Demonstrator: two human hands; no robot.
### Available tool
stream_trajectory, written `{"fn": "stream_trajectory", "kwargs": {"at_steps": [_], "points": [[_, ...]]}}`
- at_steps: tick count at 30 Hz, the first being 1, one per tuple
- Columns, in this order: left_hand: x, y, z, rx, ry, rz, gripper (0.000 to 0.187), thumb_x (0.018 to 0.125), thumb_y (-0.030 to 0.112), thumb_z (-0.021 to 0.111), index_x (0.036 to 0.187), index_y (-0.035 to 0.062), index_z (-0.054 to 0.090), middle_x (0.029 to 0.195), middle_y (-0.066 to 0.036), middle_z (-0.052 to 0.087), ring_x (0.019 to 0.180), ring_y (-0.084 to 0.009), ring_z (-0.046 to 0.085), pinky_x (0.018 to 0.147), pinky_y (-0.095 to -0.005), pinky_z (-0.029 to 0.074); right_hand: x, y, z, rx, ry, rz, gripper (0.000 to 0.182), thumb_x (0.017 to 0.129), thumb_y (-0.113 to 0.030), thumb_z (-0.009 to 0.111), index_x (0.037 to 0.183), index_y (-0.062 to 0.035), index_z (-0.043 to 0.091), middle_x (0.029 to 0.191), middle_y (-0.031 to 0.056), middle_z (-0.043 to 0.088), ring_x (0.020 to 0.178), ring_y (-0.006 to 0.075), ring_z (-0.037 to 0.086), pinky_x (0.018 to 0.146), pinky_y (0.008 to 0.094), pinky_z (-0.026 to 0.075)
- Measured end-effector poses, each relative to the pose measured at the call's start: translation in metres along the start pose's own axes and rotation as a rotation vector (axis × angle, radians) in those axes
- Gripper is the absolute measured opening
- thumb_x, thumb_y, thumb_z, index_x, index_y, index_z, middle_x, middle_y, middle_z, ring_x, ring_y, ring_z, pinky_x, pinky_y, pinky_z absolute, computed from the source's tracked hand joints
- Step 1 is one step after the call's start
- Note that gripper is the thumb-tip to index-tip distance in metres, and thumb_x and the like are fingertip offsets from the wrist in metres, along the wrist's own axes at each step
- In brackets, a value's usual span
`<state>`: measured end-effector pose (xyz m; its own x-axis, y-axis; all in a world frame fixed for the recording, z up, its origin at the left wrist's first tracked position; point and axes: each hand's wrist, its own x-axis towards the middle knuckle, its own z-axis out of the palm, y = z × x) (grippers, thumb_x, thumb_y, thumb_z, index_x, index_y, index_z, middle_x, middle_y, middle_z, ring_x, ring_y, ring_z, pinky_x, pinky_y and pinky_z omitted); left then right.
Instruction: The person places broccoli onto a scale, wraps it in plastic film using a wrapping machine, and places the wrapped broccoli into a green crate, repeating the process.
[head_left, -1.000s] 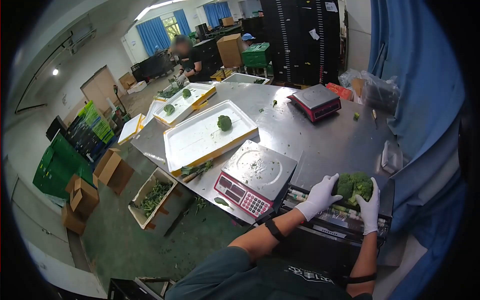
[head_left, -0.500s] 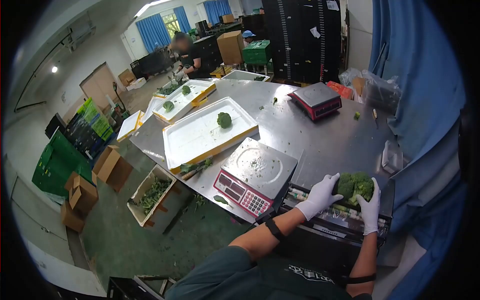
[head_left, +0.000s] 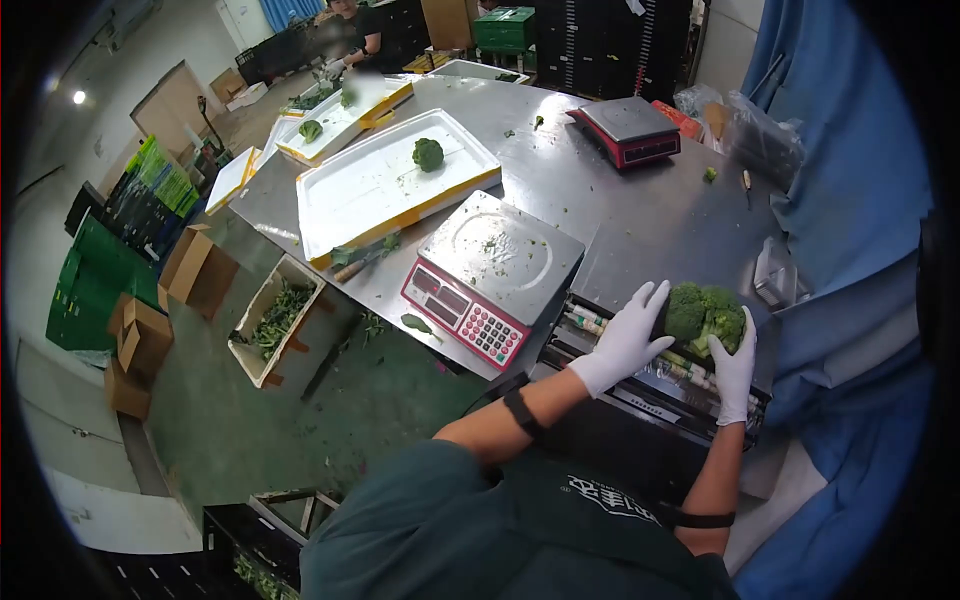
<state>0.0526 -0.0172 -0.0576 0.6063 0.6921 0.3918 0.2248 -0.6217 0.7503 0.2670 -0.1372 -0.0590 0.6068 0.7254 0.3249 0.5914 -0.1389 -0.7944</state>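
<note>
Two green broccoli heads sit side by side over a black wrapping machine at the lower right. My left hand, in a white glove, is at their left side with its fingers spread; a dark gap shows between most of it and the broccoli. My right hand, also gloved, holds the right side and front of the broccoli, with the thumb near the stems. A scale with a red-edged keypad stands left of the machine, bits of green on its plate.
A white foam tray holds one broccoli head. Farther back are a second scale and more trays. A clear plastic box lies at right. A crate of leaves stands on the floor. A co-worker is at the back.
The view has tilted downward, so the surroundings appear higher. My left hand has opened its fingers and come slightly away from the broccoli. My right hand remains on it.
</note>
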Motion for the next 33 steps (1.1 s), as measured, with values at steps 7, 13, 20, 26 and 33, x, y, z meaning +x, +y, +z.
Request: {"fn": "stream_trajectory", "kwargs": {"at_steps": [7, 13, 20, 26, 33], "points": [[-0.077, -0.020, -0.068, 0.009, 0.182, 0.036, 0.057, 0.090, 0.011, 0.074, 0.142, 0.0009, 0.054, 0.140, -0.023, 0.055, 0.128, -0.0400, 0.057, 0.108, -0.0431, 0.047, 0.000, 0.002, 0.000, 0.063, 0.001, 0.025, 0.075, 0.086, 0.001, 0.074, 0.154, -0.0051, 0.042, 0.146, 0.0155, 0.051, 0.136, 0.0266, 0.050, 0.116, 0.0367, 0.039], [-0.148, -0.047, -0.115, -0.027, 0.538, -0.233, 0.025, 0.090, -0.001, 0.068, 0.114, 0.0003, 0.064, 0.104, -0.013, 0.063, 0.085, -0.0219, 0.064, 0.077, -0.0337, 0.054, -0.001, 0.004, 0.000, 0.126, -0.008, 0.045, 0.075, 0.086, 0.004, 0.072, 0.154, -0.0051, 0.041, 0.148, 0.0138, 0.049, 0.136, 0.0250, 0.049, 0.116, 0.0364, 0.038], [-0.204, -0.169, -0.119, -0.772, 0.686, -1.151, 0.046, 0.110, 0.037, 0.044, 0.141, 0.0031, 0.041, 0.124, -0.019, 0.059, 0.107, -0.0319, 0.065, 0.086, -0.0454, 0.058, 0.000, 0.001, -0.001, 0.176, -0.040, 0.081, 0.076, 0.087, 0.006, 0.070, 0.156, -0.0053, 0.039, 0.149, 0.0137, 0.048, 0.137, 0.0247, 0.048, 0.117, 0.0370, 0.038], [-0.185, -0.171, -0.100, -1.269, 0.463, -1.039, 0.050, 0.112, 0.043, 0.038, 0.150, 0.0103, 0.039, 0.145, -0.020, 0.053, 0.127, -0.0392, 0.059, 0.100, -0.0575, 0.054, -0.001, -0.003, -0.003, 0.170, -0.048, 0.078, 0.076, 0.088, 0.006, 0.069, 0.156, -0.0050, 0.038, 0.149, 0.0135, 0.047, 0.137, 0.0246, 0.048, 0.118, 0.0371, 0.037], [-0.179, -0.193, -0.071, -1.354, 0.672, -0.839, 0.039, 0.113, 0.037, 0.039, 0.143, 0.0129, 0.047, 0.142, -0.009, 0.057, 0.127, -0.0311, 0.059, 0.104, -0.0583, 0.049, -0.002, -0.002, -0.002, 0.187, -0.053, 0.087, 0.075, 0.088, 0.005, 0.069, 0.156, -0.0050, 0.038, 0.149, 0.0129, 0.047, 0.137, 0.0244, 0.048, 0.117, 0.0371, 0.037]]}}
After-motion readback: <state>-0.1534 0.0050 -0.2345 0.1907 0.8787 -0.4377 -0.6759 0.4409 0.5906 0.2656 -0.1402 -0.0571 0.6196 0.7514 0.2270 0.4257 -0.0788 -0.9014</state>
